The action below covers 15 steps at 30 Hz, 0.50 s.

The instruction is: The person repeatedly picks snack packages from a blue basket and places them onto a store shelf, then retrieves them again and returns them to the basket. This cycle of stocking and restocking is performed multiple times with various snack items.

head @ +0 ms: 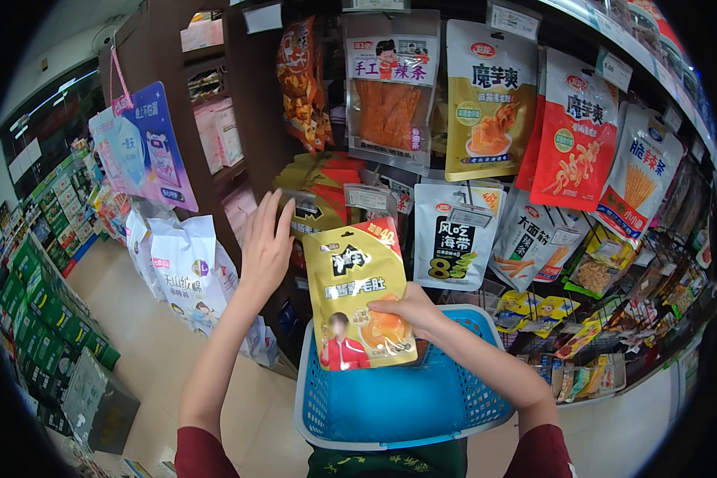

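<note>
My right hand [418, 310] grips a gold snack pouch [358, 287] with a red corner by its right edge, thumb on the front. The pouch bears writing and a picture of a person in a red jacket. It is held above the back part of a blue plastic basket [394, 406] with a pale rim. My left hand [267, 242] holds nothing, its fingers raised and somewhat apart. Near its fingertips hang several gold pouches [310, 185] on the rack, partly behind a price tag holder. Part of the basket's far side is hidden by the pouch.
Snack bags hang ahead, among them a clear bag of spicy strips [391, 89], a red pouch [576, 131] and a white pouch [457, 239]. Large white packages [191, 269] hang at the left. Green cartons [48, 305] and a grey box [98, 400] stand on the tiled floor.
</note>
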### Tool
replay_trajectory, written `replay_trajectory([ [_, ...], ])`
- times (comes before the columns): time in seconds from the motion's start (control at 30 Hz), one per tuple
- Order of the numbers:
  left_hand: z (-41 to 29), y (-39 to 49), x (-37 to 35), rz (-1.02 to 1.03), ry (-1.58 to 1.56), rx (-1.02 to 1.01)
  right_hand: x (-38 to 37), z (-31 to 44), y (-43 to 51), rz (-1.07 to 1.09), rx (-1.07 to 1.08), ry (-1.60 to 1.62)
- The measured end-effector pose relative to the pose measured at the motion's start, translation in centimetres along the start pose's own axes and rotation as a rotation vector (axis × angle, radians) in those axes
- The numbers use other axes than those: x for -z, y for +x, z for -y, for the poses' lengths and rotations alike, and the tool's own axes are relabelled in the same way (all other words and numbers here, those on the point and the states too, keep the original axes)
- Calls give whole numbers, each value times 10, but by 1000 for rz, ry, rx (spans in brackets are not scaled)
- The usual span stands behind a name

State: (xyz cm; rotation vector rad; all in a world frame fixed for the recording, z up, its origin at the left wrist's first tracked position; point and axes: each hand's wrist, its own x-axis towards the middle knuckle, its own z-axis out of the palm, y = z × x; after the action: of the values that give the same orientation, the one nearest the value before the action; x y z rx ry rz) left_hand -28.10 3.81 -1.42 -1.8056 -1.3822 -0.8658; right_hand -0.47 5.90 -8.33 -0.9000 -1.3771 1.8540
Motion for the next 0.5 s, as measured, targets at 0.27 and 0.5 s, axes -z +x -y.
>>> replay_trajectory([
  [0.27, 32, 22, -40, 7, 175, -252, -39, -13, 80, 59, 158, 57],
  [0.5, 33, 43, -28, 119, 62, -280, -66, -45, 118, -39, 377, -27],
])
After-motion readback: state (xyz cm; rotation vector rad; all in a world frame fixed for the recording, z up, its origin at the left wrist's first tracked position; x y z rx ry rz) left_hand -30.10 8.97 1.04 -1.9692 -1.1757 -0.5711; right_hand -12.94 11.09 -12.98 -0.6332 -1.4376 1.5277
